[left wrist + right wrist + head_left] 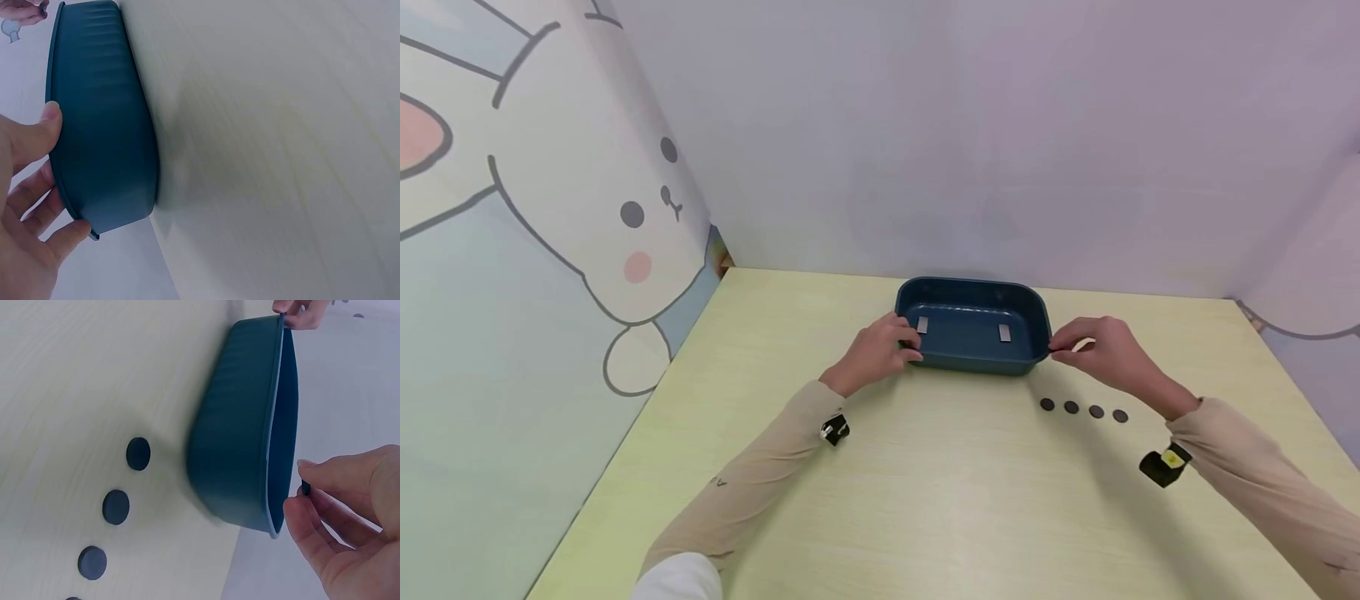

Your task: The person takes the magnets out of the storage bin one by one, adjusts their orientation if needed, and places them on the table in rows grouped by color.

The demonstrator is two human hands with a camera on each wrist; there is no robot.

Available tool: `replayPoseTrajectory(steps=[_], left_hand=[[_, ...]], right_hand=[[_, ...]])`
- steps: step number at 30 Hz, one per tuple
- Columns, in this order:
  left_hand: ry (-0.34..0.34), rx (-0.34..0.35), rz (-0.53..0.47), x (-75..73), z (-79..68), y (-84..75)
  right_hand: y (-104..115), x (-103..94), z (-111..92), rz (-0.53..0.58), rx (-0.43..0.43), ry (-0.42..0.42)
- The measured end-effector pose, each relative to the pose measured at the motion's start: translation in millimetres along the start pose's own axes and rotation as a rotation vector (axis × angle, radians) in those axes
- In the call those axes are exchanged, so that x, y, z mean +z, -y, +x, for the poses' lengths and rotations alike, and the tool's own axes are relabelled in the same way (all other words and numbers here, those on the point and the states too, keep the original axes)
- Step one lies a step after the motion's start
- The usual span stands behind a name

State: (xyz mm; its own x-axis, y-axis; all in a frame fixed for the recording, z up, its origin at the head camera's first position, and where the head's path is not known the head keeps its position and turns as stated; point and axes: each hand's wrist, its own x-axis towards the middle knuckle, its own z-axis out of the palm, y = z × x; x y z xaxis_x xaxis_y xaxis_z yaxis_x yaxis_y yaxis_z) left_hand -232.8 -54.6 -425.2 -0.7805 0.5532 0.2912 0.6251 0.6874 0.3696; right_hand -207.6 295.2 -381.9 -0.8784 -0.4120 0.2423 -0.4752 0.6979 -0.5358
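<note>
A dark blue rectangular tray (973, 364) with rounded corners stands at the back of the table. At its left end, my left hand (880, 350) grips the rim, the thumb (52, 115) on the outer edge and fingers reaching over to the inside. By the tray's right front corner, my right hand (1108, 352) pinches a small dark disc (305, 488) between thumb and fingertips, close to the rim. Several similar flat round discs (1071, 407) lie in a row on the table in front of the right hand.
Two small pale rectangular pieces (1004, 333) sit apart on the tray's floor. The light wooden table (925, 500) meets a plain pale wall (962, 150) behind the tray. A wall with a cartoon rabbit (572, 192) rises along the left side.
</note>
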Motion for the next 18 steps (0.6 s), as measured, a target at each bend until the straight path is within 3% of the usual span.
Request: replayPoseTrajectory(steps=[18], left_hand=[[-0.004,0.004,0.002,-0.3,-0.3,0.3]], right_hand=[[-12.4,-10.5,-25.8,0.007,0.033,-0.015]])
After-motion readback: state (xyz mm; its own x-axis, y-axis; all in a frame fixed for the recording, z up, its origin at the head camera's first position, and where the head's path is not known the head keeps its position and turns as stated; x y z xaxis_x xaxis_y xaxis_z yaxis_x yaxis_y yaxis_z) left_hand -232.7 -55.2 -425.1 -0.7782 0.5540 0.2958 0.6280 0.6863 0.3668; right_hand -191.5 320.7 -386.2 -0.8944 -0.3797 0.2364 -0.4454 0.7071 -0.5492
